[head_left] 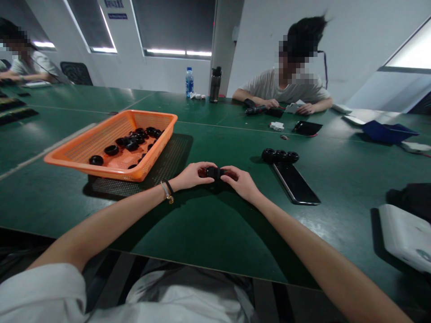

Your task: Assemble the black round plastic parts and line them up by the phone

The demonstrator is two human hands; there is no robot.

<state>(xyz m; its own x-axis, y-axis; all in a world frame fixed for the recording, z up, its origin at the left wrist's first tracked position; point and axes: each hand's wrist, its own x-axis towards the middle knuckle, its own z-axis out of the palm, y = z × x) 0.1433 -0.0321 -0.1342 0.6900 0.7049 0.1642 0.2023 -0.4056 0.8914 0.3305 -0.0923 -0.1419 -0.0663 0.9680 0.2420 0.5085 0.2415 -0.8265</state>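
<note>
Just above the green table (188, 224), a small black plastic part (215, 173) is held between my two hands. My left hand (195, 175) is closed on its left end, thumb below and fingers curled over. On the other end, the thumb and fingers of my right hand (240, 180) are pinched. The fingers hide much of the part, so its exact kind does not show. Left of my hands stands an orange plastic basket (111, 172) with several black rounded parts (131, 142) in it. A row of similar black parts (280, 156) lies to the right.
A phone (296, 184) lies right of my hands, touching or close to the row. Farther right is a white device (406, 235). Across the table a person (289, 85) handles small parts near a power screwdriver (255, 109). A water bottle (189, 83) and dark flask (215, 85) stand behind.
</note>
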